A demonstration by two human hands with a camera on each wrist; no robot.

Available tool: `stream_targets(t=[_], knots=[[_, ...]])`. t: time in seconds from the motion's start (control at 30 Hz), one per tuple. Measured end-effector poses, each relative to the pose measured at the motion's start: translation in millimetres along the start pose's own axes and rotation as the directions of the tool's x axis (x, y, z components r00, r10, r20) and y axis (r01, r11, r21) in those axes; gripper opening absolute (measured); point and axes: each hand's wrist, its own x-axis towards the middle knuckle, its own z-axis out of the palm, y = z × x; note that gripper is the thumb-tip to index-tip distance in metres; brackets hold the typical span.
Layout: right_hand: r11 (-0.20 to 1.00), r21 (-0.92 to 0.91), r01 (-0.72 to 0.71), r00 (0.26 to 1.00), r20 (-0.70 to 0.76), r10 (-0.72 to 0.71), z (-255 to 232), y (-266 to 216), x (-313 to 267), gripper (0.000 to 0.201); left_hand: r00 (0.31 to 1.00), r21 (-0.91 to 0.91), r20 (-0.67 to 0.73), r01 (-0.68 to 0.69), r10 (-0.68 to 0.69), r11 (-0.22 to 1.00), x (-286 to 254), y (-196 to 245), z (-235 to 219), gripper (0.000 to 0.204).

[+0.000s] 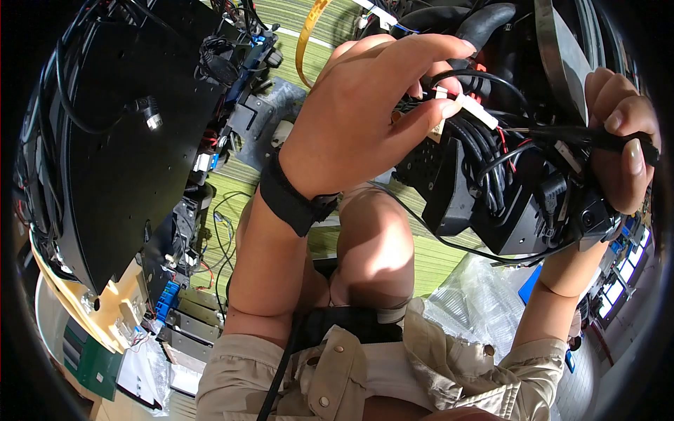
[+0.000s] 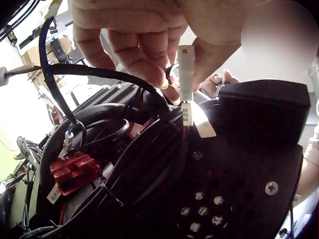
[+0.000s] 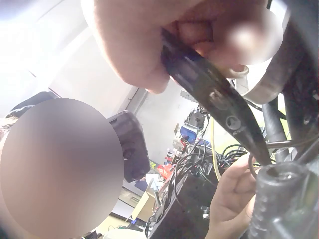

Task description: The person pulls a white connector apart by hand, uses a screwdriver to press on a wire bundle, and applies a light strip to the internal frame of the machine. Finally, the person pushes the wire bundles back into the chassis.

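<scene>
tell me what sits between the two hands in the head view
Between the left hand pinching the white connector and the right hand gripping a black tool lies a tangle of black cables over the black housing.

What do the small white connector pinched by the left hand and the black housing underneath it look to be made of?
The small white connector, pinched by the left hand, looks like moulded plastic: opaque, matt, with squared edges. The black housing seems to be hard plastic with a dull satin sheen, held by a bright cross-head screw; painted metal cannot be excluded. The right hand holds a black cable, apparently rubber-sheathed.
</scene>
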Motion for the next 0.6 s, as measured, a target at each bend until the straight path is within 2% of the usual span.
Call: stream_targets(t=[0.37,0.43,0.5,0.6], knots=[[0.999,-0.046,-0.023,0.999,0.034,0.024,-2.3,-1.9,-0.1,0.031,1.000,-0.033,-0.026,0.008,-0.009,0.999,-0.1,-4.1,4.3,0.046],[0.998,-0.049,-0.029,0.999,0.035,0.030,-3.1,-1.4,-1.4,0.030,0.992,-0.074,-0.127,-0.016,0.007,0.997,0.9,-8.7,8.4,0.046],[0.998,-0.053,-0.035,0.999,0.036,0.037,-2.0,-1.8,-1.8,0.029,0.989,-0.060,-0.145,-0.049,0.040,0.997,2.3,-7.1,6.6,0.047],[0.998,-0.057,-0.021,0.999,-0.038,0.019,0.0,-2.0,-1.9,0.027,0.984,-0.044,-0.161,-0.088,0.080,0.995,2.8,-7.0,5.8,0.048]])
